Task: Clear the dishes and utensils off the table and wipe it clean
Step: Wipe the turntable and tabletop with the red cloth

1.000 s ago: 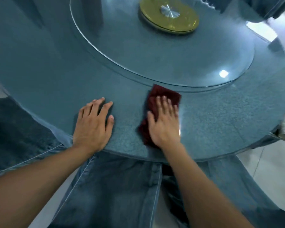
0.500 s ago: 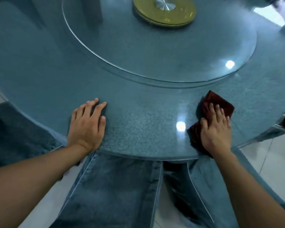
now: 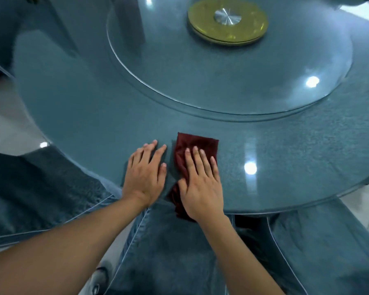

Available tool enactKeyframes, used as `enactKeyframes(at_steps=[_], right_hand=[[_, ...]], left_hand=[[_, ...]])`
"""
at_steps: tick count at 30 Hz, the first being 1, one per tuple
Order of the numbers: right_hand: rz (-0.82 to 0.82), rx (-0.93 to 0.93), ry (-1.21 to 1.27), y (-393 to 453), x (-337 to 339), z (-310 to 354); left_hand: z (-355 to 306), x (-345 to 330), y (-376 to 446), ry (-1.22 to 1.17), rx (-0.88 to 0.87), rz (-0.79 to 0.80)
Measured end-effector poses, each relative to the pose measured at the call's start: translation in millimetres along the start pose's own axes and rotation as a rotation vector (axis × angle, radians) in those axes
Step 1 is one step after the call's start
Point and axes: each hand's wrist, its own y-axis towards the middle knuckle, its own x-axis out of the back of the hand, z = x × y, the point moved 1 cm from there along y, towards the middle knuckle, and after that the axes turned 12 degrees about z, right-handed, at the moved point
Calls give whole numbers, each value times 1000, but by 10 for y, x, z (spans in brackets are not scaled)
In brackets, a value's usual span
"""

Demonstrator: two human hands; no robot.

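A dark red cloth (image 3: 197, 145) lies on the round blue-grey table (image 3: 90, 116) near its front edge. My right hand (image 3: 200, 184) presses flat on the cloth with straight fingers, covering its near half. My left hand (image 3: 146, 175) rests flat on the bare tabletop just left of the cloth, fingers straight and holding nothing. No dishes or utensils are in view on the table.
A round glass turntable (image 3: 179, 86) covers the table's middle, with a brass hub (image 3: 227, 20) at its centre. The table's front edge curves just under my wrists. A blue tablecloth (image 3: 179, 252) hangs below, and pale floor tiles (image 3: 4, 124) show at the left.
My right hand slid the cloth to the right along the table's edge, then back left beside my left hand. My left hand stayed flat on the table.
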Motion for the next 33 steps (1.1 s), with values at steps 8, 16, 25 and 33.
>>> enactKeyframes(at_steps=[8, 16, 25, 33], right_hand=[[-137, -529, 114, 125, 176, -573], [-153, -465, 81, 731, -218, 1401], [-27, -80, 65, 816, -329, 1917], [-214, -842, 126, 805, 9, 340]], left_hand=[[1125, 532, -152, 169, -228, 74], [2199, 825, 217, 187, -244, -3], [2782, 960, 846, 51, -71, -115], [2764, 928, 887, 37, -49, -137]])
